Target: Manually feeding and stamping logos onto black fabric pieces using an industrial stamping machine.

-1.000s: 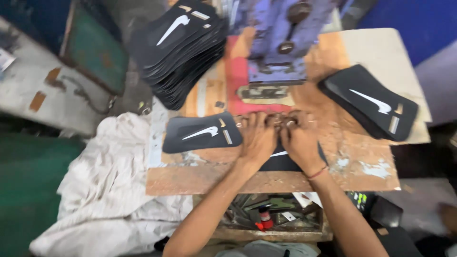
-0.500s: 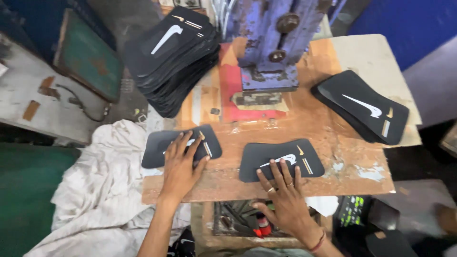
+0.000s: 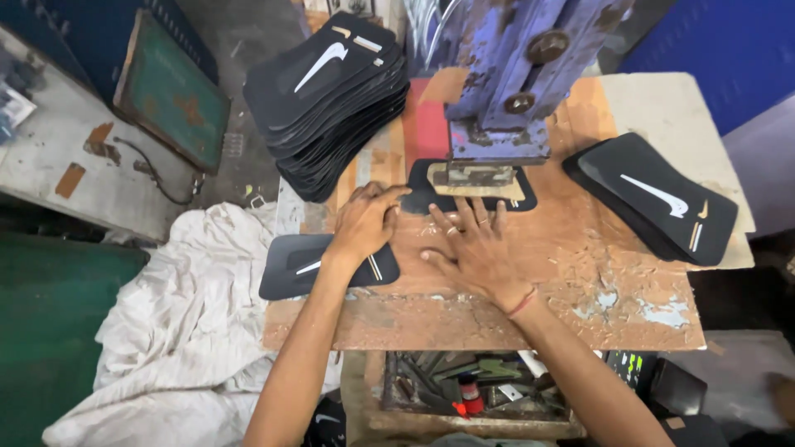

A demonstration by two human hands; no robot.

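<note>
Two flat black insole pieces on the counter.
One black piece (image 3: 431, 194) lies just past both hands' fingertips, under the press. Another black piece with white mark (image 3: 294, 269) lies flat, partly beneath the left hand (image 3: 364, 223).

Your left hand (image 3: 363, 225) covers the middle of the near black insole piece (image 3: 291, 266), hiding most of its white mark. The press foot (image 3: 479, 175) hides the centre of the piece under it (image 3: 422, 192). The purple press (image 3: 513, 74) runs off the top edge. Tools in the tray (image 3: 464, 385) below are too jumbled to name.
</note>
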